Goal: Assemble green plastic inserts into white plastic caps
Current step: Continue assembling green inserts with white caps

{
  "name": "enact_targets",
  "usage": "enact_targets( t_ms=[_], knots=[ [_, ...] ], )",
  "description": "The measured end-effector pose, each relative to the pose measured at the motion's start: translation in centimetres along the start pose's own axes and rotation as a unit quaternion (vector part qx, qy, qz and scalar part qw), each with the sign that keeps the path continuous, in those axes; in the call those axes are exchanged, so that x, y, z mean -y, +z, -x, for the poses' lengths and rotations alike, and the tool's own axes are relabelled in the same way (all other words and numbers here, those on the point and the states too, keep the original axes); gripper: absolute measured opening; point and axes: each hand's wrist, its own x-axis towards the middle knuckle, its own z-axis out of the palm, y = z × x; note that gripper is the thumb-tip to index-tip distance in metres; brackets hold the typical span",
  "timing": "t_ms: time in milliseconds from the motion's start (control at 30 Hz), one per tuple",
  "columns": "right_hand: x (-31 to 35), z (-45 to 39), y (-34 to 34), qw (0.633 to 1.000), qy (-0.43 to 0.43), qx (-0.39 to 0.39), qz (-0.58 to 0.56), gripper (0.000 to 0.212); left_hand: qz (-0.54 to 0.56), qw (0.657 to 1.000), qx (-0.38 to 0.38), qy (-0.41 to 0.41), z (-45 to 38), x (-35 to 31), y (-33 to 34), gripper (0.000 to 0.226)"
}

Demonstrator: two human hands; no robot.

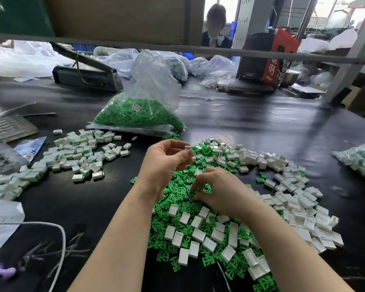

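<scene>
Pinching one white cap [188, 147] between fingertips, the left hand [167, 159] holds it raised above the heap, its long side roughly level. Just below and to the right, the right hand [217, 190] curls its fingers down into the loose green inserts [177, 192], apparently picking one, though what it grips is hidden. An insert would have to travel up and leftward to meet the cap. Inserts and empty white caps [293, 199] are too many to count; finished pieces [76, 157] lie left, one bag of inserts [141, 110] behind.
</scene>
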Motion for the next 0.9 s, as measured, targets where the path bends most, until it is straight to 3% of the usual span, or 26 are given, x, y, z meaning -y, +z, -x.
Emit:
enact_targets(
  t_ms=[333,667,767,900],
  knots=[
    [-0.06,-0.08,0.12,1.000,-0.005,-0.006,0.021,0.022,-0.002,1.000,0.003,-0.004,-0.02,0.03,-0.01,0.017],
    [0.02,0.06,0.07,1.000,-0.001,-0.018,0.017,0.010,0.000,1.000,0.022,0.001,0.17,-0.11,-0.01,0.013],
    [-0.07,0.12,0.05,0.997,0.020,-0.052,-0.054,0.002,0.009,1.000,0.025,0.002,0.17,-0.17,0.01,0.014],
    [-0.32,0.03,-0.48,0.962,0.056,-0.137,-0.231,0.013,0.018,0.999,0.026,0.004,0.19,-0.23,0.10,0.015]
  ],
)
